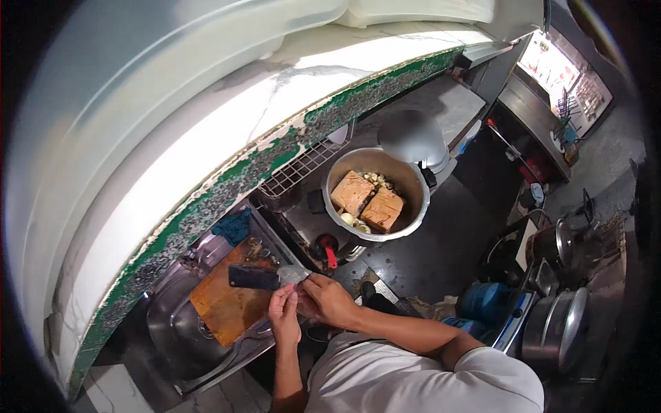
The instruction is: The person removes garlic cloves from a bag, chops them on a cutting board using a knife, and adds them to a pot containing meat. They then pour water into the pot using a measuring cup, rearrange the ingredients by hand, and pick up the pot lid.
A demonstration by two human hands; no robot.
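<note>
My left hand (284,313) and my right hand (329,299) meet over the front edge of the sink counter. Fingers of both are pinched on a small, crumpled piece of clear plastic (292,274), perhaps a bag; whether anything is inside cannot be made out. Just left of it, a dark rectangular blade like a cleaver's (252,277) lies across a stained wooden cutting board (219,303). Farther ahead stands a large metal pot (418,224) without a lid. Two tan blocks (352,193) lie in it among pale, garlic-like pieces (377,180).
Under the board is a steel sink (169,330). A red-handled utensil (330,256) lies near the pot, beside a wire rack (310,165). A marble-topped ledge (227,117) curves overhead on the left. Lidded pots (554,327) and blue water bottles (482,301) stand at right.
</note>
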